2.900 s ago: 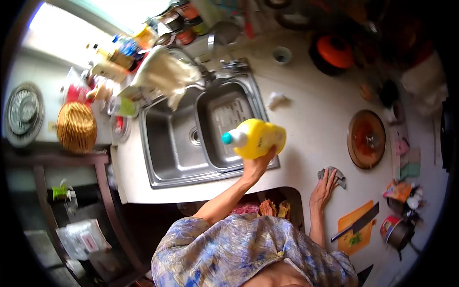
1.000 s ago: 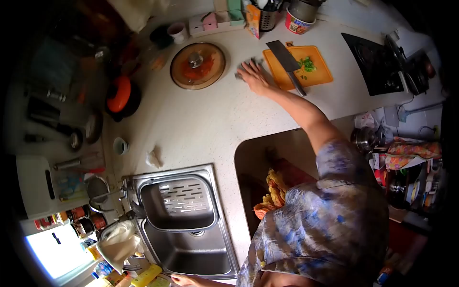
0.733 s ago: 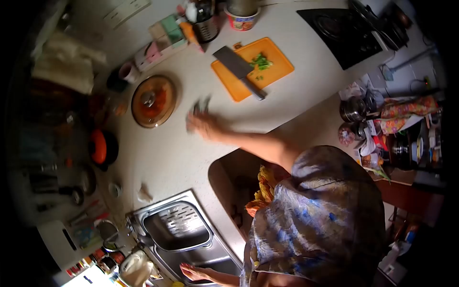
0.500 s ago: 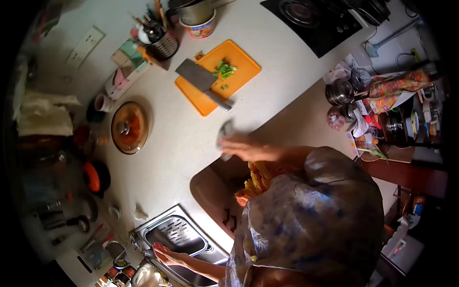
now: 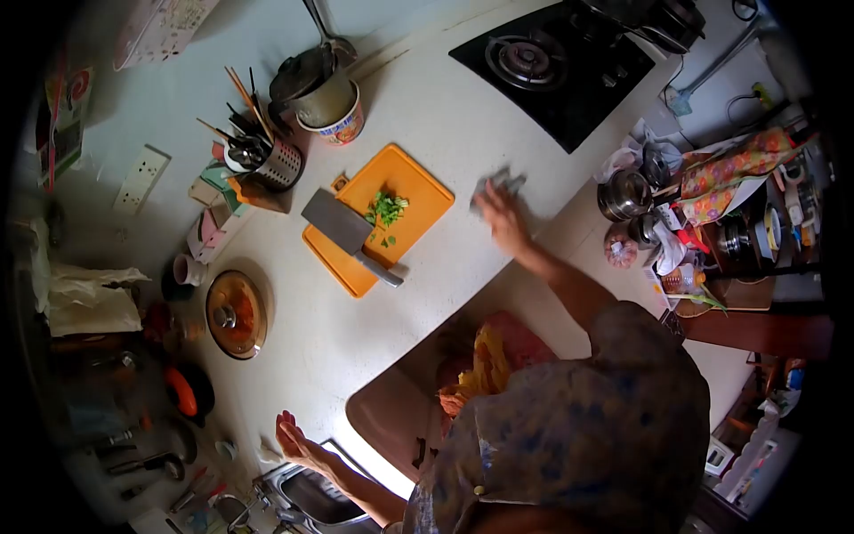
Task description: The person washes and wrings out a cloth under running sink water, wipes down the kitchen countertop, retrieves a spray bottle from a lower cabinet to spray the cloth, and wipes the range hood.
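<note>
My right hand presses a grey cloth to the white countertop, to the right of the cutting board; motion smears both. The orange cutting board carries chopped green vegetable and a cleaver whose handle sticks out over the board's near edge. My left hand is held above the counter edge by the sink, fingers stretched and holding nothing.
A black gas stove lies at the far right. Along the wall stand a utensil holder and a pot on a printed tub. A glass-lidded dish sits at left. Below the counter is a brown cabinet.
My right hand has swept the cloth across the counter, away from the sink and towards the stove. My left hand has risen from over the sink. The view has tilted towards the wall.
</note>
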Demonstrator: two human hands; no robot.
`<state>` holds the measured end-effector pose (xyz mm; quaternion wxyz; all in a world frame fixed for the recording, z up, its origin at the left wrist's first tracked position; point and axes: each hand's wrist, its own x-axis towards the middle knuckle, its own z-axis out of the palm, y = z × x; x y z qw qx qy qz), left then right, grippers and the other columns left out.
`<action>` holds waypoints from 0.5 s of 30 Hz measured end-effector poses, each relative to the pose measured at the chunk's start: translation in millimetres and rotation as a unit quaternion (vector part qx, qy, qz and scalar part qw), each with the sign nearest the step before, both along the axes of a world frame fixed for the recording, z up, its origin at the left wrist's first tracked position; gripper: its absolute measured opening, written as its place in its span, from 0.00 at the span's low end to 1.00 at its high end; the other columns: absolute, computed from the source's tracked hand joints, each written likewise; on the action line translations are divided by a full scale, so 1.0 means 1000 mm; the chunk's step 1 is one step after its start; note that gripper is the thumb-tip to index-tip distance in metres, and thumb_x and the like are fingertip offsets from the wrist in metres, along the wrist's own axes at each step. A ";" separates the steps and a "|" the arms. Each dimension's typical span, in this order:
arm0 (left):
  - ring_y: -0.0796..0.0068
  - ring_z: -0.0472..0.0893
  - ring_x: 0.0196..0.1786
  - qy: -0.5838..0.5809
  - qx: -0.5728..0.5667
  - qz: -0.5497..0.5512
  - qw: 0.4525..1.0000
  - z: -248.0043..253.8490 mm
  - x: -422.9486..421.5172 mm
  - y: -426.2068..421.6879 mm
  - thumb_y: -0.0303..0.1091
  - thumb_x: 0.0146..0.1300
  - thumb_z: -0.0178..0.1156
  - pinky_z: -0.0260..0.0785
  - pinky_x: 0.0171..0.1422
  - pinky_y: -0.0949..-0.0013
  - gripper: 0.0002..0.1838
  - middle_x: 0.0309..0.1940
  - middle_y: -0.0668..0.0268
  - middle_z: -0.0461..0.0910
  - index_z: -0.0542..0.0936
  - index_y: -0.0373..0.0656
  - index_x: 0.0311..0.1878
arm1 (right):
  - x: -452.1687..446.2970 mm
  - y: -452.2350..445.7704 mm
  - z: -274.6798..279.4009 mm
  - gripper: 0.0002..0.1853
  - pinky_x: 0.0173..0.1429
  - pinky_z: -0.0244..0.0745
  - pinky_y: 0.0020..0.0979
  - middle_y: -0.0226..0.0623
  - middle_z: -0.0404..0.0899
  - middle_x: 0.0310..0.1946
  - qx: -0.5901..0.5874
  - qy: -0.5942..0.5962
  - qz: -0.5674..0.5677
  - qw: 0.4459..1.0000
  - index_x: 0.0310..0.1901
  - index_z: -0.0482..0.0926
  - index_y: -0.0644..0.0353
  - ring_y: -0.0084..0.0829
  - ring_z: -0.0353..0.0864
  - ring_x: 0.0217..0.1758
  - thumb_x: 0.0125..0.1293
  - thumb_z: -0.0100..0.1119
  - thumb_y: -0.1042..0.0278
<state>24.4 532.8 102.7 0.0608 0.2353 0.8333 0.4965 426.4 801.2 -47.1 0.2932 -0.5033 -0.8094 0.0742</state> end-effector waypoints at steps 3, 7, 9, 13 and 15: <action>0.58 0.78 0.52 0.071 -0.037 -0.068 0.994 -0.009 -0.007 0.015 0.43 0.68 0.52 0.66 0.60 0.61 0.22 0.47 0.49 0.79 0.76 0.31 0.51 | 0.016 -0.048 0.019 0.25 0.69 0.52 0.53 0.44 0.57 0.68 -0.050 0.007 0.056 0.997 0.59 0.72 0.54 0.51 0.55 0.71 0.59 0.52 0.82; 0.58 0.79 0.49 0.051 -0.071 -0.068 0.994 -0.020 0.003 0.012 0.38 0.67 0.54 0.68 0.57 0.60 0.19 0.45 0.48 0.79 0.77 0.29 0.49 | 0.051 -0.021 0.012 0.23 0.68 0.49 0.57 0.44 0.54 0.70 -0.068 -0.065 -0.011 0.996 0.60 0.71 0.50 0.52 0.54 0.71 0.63 0.52 0.76; 0.60 0.80 0.46 0.075 -0.062 -0.083 0.992 -0.018 0.008 0.010 0.39 0.68 0.52 0.70 0.55 0.61 0.20 0.41 0.48 0.81 0.77 0.28 0.48 | 0.054 0.004 0.009 0.23 0.68 0.49 0.58 0.44 0.53 0.70 -0.063 -0.060 -0.058 0.995 0.61 0.70 0.49 0.52 0.53 0.71 0.63 0.52 0.74; 0.61 0.80 0.45 -0.010 -0.082 -0.092 0.992 -0.023 0.039 0.025 0.35 0.66 0.54 0.70 0.54 0.63 0.16 0.41 0.49 0.81 0.77 0.29 0.47 | 0.040 0.109 -0.010 0.23 0.68 0.48 0.58 0.44 0.54 0.70 -0.052 -0.045 -0.105 0.992 0.62 0.68 0.48 0.53 0.51 0.72 0.64 0.52 0.72; 0.60 0.80 0.46 -0.027 -0.058 -0.072 0.995 -0.015 0.054 0.039 0.37 0.67 0.53 0.70 0.54 0.63 0.18 0.42 0.48 0.81 0.76 0.28 0.48 | 0.040 0.149 -0.008 0.23 0.68 0.49 0.58 0.44 0.54 0.70 -0.040 -0.054 -0.112 0.991 0.62 0.68 0.47 0.52 0.51 0.72 0.65 0.51 0.70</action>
